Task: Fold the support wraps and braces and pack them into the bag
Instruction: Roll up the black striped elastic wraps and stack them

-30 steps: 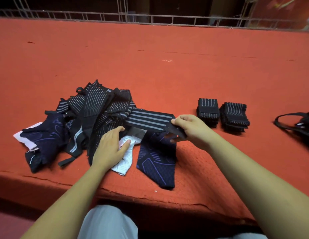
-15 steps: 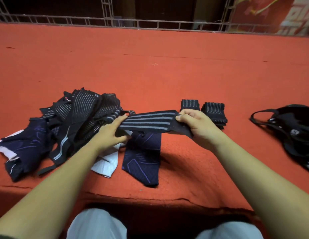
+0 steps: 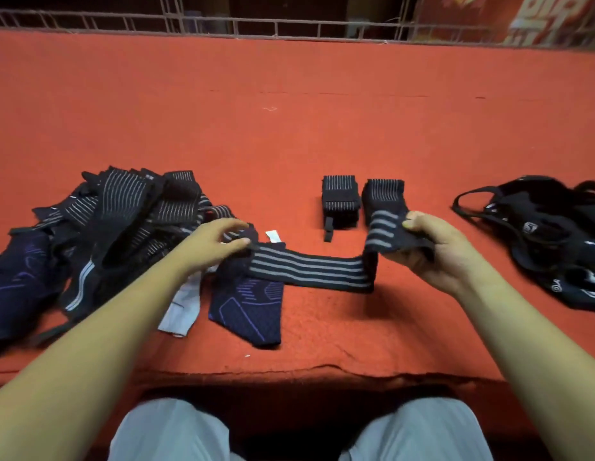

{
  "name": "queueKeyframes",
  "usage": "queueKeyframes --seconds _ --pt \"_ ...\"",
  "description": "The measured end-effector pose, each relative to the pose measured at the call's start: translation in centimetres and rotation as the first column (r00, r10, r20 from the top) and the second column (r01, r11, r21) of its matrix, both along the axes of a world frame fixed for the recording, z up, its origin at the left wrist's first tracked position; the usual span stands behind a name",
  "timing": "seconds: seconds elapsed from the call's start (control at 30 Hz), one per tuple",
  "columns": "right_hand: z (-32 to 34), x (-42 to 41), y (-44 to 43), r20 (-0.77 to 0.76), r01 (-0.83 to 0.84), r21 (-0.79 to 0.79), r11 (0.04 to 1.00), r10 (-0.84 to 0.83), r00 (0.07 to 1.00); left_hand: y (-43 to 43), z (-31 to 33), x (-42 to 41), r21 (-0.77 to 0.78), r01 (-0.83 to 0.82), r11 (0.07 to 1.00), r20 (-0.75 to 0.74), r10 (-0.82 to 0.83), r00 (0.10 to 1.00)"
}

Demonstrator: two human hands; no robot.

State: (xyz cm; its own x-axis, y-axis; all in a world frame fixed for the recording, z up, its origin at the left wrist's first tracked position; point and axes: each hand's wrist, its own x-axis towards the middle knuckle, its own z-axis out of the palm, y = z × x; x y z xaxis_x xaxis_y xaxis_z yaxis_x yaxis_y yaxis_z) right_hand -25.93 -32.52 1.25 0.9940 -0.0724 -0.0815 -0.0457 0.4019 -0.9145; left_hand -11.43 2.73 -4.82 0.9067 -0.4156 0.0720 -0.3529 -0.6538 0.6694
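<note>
Red carpeted surface (image 3: 289, 128). Pile of unfolded wraps (image 3: 123, 221) at left; black bag (image 3: 548, 234) at right. Striped wrap (image 3: 309, 269) stretched between both hands, middle resting on carpet. Two folded wraps (image 3: 341, 201) side by side just behind. Left hand (image 3: 209, 247) pinching one end; right hand (image 3: 435, 247) gripping the other, thumb on top.

Two folded wraps (image 3: 340, 199), one stretched wrap (image 3: 309, 269), one bag (image 3: 555, 234), one pile (image 3: 129, 207).
</note>
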Motion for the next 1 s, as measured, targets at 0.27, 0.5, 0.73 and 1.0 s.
queueKeyframes --seconds 0.27,0.5,0.73,1.0 --pt "3.0 0.4 2.0 -0.077 -0.397 -0.416 0.818 0.403 0.912 -11.4 3.9 -5.3 -0.324 0.51 0.797 -0.187 -0.582 0.791" --pt "4.8 0.8 -0.4 -0.053 -0.322 -0.366 0.873 0.326 0.944 -13.2 6.2 -7.0 -0.482 0.211 0.85 -0.192 -0.338 0.922" --pt "4.3 1.3 0.4 0.102 -0.072 -0.285 0.956 0.105 0.989 -14.9 9.3 -7.5 -0.507 0.128 0.852 -0.027 -0.164 0.986" --pt "8.2 3.4 -1.3 0.135 0.215 -0.285 0.934 -0.183 0.974 -13.5 8.5 -5.3 0.277 0.48 0.832 -0.109 -0.469 0.876"
